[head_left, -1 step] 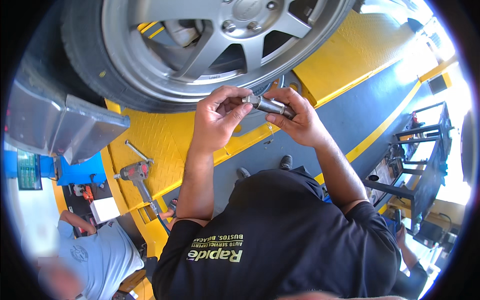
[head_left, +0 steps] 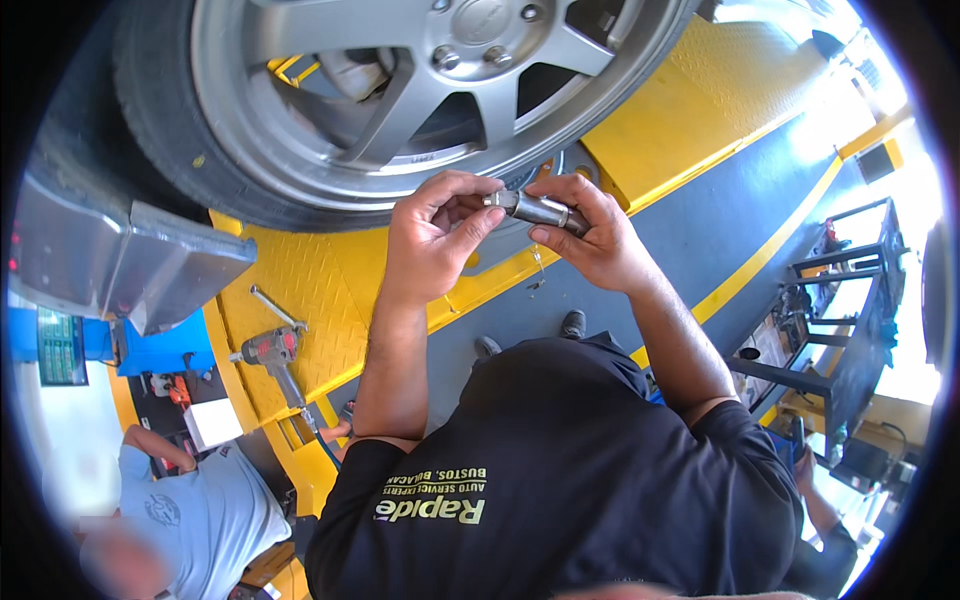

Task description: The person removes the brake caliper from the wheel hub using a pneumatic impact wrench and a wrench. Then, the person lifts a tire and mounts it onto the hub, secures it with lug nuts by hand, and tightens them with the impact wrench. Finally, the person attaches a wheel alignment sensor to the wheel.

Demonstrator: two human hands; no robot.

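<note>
Just below the wheel, both my hands meet around a steel socket (head_left: 538, 209). My right hand (head_left: 592, 232) wraps its fingers and thumb round the thicker right end. My left hand (head_left: 436, 230) pinches the left end between thumb and fingers. A narrower, faceted metal piece (head_left: 497, 202) shows at that left end; whether it is separate from the socket, I cannot tell. Beyond my hands stands a silver alloy wheel (head_left: 375, 120) with its black tire (head_left: 160, 130), and several nuts or studs show around its hub.
An impact wrench (head_left: 272, 350) and a metal bar tool (head_left: 277, 307) lie on the yellow platform (head_left: 320, 275) at left. A grey body panel (head_left: 170, 260) juts in above them. One person in a light blue shirt (head_left: 205, 515) is at lower left. A black rack (head_left: 840, 310) stands right.
The wheel and surroundings sit slightly further left in the view. My hands' hold on the socket looks the same.
</note>
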